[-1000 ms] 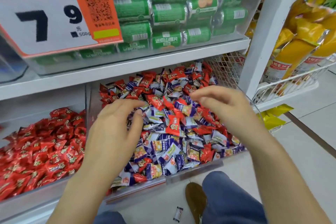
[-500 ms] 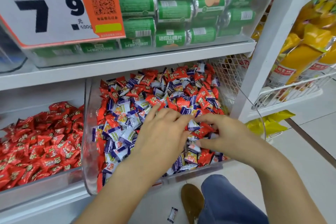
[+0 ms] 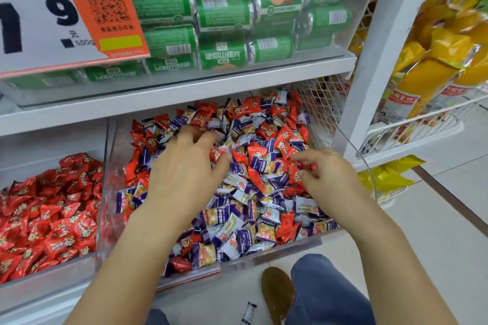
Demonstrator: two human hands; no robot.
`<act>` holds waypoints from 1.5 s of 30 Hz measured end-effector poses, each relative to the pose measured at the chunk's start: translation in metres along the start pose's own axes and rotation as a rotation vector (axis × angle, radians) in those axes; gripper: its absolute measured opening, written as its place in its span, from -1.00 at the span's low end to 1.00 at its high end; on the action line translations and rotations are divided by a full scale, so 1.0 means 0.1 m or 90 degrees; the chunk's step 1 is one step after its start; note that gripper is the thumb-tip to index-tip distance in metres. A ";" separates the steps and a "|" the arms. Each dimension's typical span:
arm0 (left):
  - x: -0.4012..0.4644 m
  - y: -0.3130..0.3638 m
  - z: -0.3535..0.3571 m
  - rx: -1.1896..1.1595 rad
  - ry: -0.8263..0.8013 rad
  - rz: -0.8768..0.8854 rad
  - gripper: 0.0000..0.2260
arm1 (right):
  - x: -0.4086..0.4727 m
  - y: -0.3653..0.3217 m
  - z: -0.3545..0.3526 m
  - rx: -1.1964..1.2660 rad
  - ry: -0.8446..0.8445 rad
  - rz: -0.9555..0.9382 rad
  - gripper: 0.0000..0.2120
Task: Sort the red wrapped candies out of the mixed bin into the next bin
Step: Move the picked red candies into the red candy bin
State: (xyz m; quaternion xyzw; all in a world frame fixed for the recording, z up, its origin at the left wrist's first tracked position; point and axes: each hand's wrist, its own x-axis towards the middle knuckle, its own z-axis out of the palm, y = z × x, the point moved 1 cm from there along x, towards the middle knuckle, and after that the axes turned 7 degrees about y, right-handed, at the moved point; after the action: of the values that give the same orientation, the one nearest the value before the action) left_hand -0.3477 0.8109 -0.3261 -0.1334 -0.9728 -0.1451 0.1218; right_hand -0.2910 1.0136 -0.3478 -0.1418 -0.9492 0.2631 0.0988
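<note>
Head view: price card (image 3: 39, 21) "9 元 500g"; both hands' fingers pinching red candies.

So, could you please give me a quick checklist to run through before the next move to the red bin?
1. Right hand pinching a red candy: ok.
2. Left hand holding a candy: cannot tell; it lies spread on the pile in the mixed bin.
3. Only red in the right hand's pinch: ok, no purple shows.
4. Red bin to the left has room on top: ok.
5. Path leftward clear: not ok, the left hand lies between.
6. Floor clean: not ok, one stray candy near the shoe.
</note>
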 end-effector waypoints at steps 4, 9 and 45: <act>-0.05 0.00 0.01 -0.074 0.039 0.023 -0.80 | -0.02 -0.05 0.08 -0.063 -0.142 -0.014 -0.62; -0.08 0.09 -0.09 -0.223 0.123 -0.003 -0.91 | 0.01 -0.03 0.02 -0.014 -0.028 0.007 -0.81; -0.34 -0.41 -0.32 -0.210 0.000 -0.012 -0.94 | -0.10 -0.35 0.02 0.253 0.008 -0.114 -0.86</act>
State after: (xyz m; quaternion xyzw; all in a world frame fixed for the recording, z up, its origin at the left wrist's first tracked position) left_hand -0.3218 0.7557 -0.3164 -0.1424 -0.9369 -0.3043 0.0965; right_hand -0.2896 0.9807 -0.3327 -0.0363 -0.8868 0.4342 0.1539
